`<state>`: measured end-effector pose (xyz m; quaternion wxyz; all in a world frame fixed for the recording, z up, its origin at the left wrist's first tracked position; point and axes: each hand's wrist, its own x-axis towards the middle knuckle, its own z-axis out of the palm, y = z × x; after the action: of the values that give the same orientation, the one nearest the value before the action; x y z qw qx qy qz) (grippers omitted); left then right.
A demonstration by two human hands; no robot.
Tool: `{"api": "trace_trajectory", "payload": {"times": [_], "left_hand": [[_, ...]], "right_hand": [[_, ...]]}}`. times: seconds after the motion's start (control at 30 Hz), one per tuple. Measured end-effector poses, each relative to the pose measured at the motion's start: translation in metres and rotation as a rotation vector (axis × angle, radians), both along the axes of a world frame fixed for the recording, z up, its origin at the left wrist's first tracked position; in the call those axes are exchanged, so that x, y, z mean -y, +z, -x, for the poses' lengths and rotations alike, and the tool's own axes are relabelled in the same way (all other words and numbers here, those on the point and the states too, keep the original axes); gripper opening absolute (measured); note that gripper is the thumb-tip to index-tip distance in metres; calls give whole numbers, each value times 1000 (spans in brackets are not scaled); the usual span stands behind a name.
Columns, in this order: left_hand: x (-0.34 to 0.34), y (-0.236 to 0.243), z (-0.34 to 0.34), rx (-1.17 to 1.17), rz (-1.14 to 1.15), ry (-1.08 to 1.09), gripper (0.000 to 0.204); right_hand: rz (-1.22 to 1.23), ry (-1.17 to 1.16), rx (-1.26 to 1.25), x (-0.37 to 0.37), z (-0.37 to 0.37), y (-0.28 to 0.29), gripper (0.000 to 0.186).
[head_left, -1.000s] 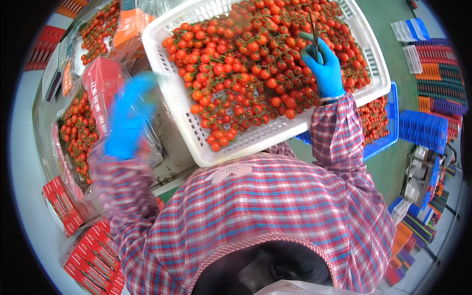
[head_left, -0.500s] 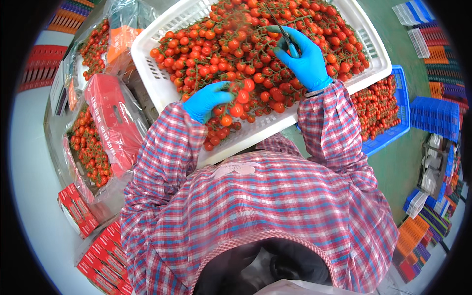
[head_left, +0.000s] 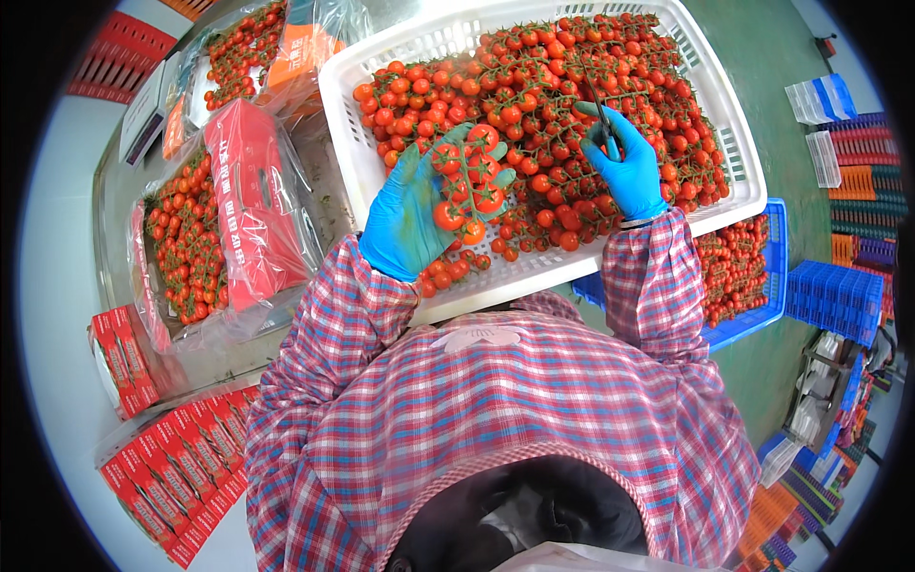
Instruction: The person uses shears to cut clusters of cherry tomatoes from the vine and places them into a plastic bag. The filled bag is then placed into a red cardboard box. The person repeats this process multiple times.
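Observation:
My left hand, in a blue glove with green-stained fingers, is turned palm up over the white crate, holding a truss of red cherry tomatoes. My right hand, also gloved in blue, grips dark narrow scissors above the heaped tomato trusses. The white slotted crate holds that heap, with a little of its perforated floor showing near my hands.
Bagged red boxes of tomatoes and another bagged box lie left. Red cartons sit lower left. A blue crate of tomatoes is beyond my right arm, with stacked blue crates and colourful stacks on the green floor.
My left hand has come from over the left boxes into the crate and turned up with a truss in it. My right hand, with the scissors, has shifted right and down since half a second ago.

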<state>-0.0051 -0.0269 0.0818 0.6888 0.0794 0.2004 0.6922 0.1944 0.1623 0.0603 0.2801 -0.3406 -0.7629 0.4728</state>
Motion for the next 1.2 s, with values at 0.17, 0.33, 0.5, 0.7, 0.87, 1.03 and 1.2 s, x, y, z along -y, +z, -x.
{"api": "trace_trajectory", "payload": {"times": [0.17,0.33,0.5,0.7,0.87,1.03,1.2], "left_hand": [[4,-3,-3,-53,-25,21,70],[4,1,-1,-158,-36,111,62],[4,7,1,-286,2,140,70],[-2,3,1,-402,60,71,74],[-4,-1,-1,-386,143,41,74],[-2,-7,1,-274,87,42,64],[5,-14,9,410,-78,-85,57]], "right_hand": [[-47,-2,-18,0,2,4,43],[-35,318,-75,23,3,24,43],[-633,346,292,42,9,38,38],[-859,386,433,31,12,46,37],[-978,404,558,26,8,50,34],[-894,335,457,19,1,47,36],[-423,239,30,17,7,26,45]]}}
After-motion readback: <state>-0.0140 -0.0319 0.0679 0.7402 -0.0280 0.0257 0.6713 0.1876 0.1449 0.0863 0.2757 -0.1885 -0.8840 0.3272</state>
